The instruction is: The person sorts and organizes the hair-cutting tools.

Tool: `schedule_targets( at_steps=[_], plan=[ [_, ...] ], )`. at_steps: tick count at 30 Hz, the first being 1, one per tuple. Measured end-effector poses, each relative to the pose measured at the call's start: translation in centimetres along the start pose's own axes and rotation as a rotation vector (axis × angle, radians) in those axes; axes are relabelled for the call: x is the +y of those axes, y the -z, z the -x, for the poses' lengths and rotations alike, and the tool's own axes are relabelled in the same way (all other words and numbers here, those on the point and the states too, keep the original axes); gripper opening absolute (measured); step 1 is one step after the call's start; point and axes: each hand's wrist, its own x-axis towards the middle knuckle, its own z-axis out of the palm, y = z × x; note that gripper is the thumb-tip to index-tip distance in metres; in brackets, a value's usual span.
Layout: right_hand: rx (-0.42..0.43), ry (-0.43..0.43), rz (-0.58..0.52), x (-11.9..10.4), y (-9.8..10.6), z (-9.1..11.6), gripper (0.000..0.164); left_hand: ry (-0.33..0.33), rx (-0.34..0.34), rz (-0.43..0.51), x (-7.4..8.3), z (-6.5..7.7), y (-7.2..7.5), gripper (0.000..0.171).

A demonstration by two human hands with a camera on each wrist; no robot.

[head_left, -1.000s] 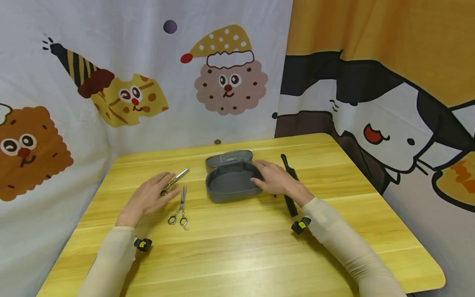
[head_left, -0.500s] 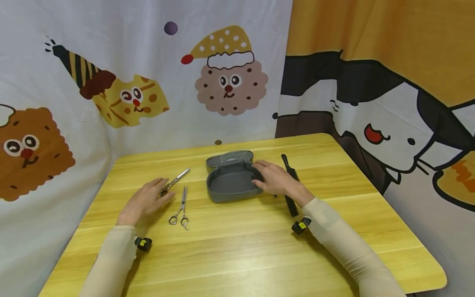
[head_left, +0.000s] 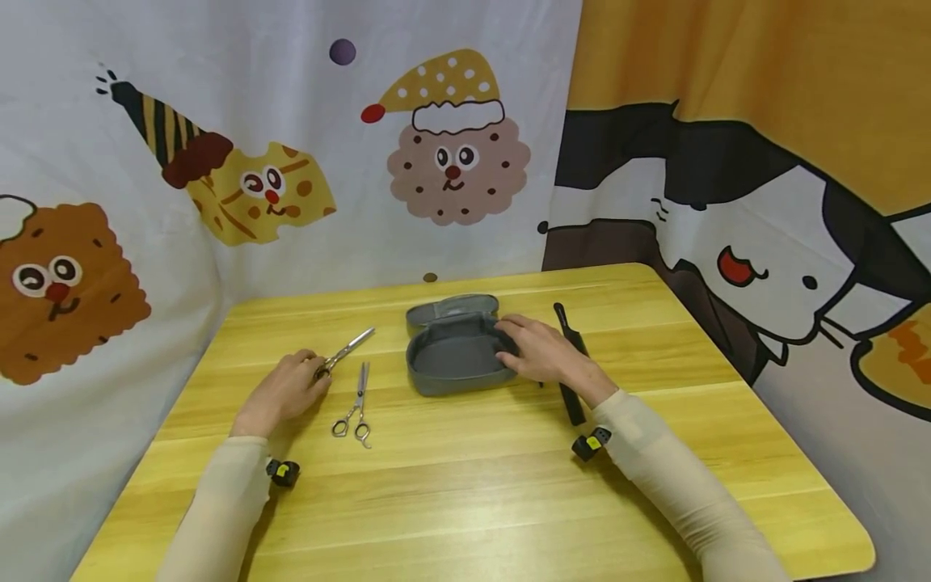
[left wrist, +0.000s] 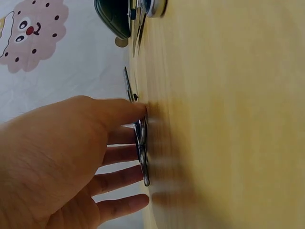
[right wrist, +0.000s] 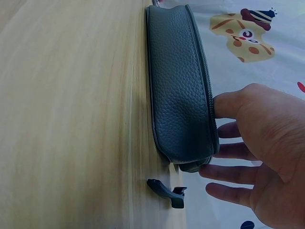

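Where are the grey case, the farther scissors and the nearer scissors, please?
Grey case [head_left: 460, 385]: head view, front wall.
Farther scissors [head_left: 353, 344]: head view, on the blades.
Nearer scissors [head_left: 360, 394]: head view, around the pivot.

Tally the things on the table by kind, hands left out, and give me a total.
Scissors: 2
Grey case: 1
Black comb: 1
Small black item, kind unclear: 1
Total: 5

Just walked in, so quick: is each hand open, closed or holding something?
Left hand: at the farther scissors; can't tell if closed.
Right hand: open, touching the gray case.
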Motion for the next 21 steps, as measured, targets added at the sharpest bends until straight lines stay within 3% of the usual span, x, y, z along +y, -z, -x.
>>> schedule_targets(
  at_steps=[4, 9, 15, 21],
  plan=[
    [0.003, 0.003, 0.005, 0.0, 0.0, 0.0, 0.063, -0.028, 0.032, 0.003, -0.3, -0.2, -0.2, 0.041],
    [0.004, 0.008, 0.013, 0.0, 0.0, 0.0, 0.063, -0.084, 0.106, -0.005, -2.5, -1.1, -1.8, 0.035],
    [0.001, 0.007, 0.014, -0.1, 0.1, 0.1, 0.063, -0.060, 0.121, 0.019, -4.5, -2.3, -3.3, 0.032],
    [-0.003, 0.012, 0.028, 0.0, 0.1, 0.1, 0.062, -0.005, 0.049, 0.042, -1.3, -1.1, -0.4, 0.034]
  ],
)
